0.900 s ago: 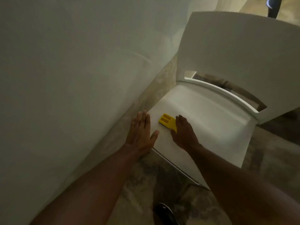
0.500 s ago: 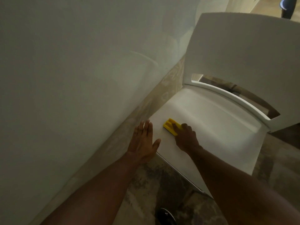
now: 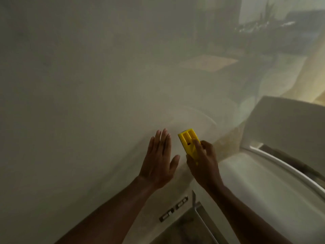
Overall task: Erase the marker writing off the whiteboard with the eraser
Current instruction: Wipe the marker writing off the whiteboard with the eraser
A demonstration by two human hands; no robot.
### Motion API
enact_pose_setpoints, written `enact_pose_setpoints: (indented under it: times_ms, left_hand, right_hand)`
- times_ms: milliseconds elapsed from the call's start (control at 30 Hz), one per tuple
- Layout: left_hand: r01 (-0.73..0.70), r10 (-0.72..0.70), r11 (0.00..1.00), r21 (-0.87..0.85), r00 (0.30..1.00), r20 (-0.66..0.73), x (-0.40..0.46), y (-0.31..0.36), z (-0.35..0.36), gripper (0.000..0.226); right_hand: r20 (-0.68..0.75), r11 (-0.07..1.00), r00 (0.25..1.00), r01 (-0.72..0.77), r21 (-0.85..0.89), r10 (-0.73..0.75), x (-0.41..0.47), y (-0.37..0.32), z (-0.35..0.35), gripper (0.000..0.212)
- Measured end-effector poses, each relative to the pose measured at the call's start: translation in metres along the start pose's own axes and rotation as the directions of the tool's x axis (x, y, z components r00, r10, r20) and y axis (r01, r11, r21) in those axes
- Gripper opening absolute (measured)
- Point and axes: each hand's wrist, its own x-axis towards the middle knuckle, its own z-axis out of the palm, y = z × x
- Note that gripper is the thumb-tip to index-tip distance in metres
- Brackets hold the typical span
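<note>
Holding: the right hand (image 3: 204, 162) has its grip closed on the one yellow eraser (image 3: 189, 143), fingers over its lower half.
Eraser axis: long end up the whiteboard (image 3: 88, 85), tilted slightly left, above the hand.
Left hand (image 3: 159, 161): open, flat, empty, just beside the eraser.
Writing: none legible; the board is blurred.
Count: one eraser, two hands, one chair (image 3: 274, 173) on the right.
</note>
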Motion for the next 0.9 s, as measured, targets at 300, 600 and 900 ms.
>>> enact_pose_setpoints:
  times_ms: [300,600,900]
  left_hand:
    - [0.031,0.038,0.985,0.17,0.921,-0.388,-0.019,-0.074,-0.204,0.075]
    - [0.148,0.11,0.922,0.357,0.786,-0.609,-0.068,-0.152,-0.383,0.076]
    - [0.317,0.181,0.785,0.532,0.705,-0.686,-0.13,-0.236,-0.54,0.075]
  right_hand:
    - [-0.307,0.898,0.903,0.377,0.228,-0.301,0.067,-0.218,-0.045,0.072]
    - [-0.473,0.75,0.758,0.608,0.261,-0.45,0.083,-0.415,-0.072,0.069]
    - [-0.575,0.637,0.611,0.747,0.19,-0.545,0.115,-0.58,-0.085,0.066]
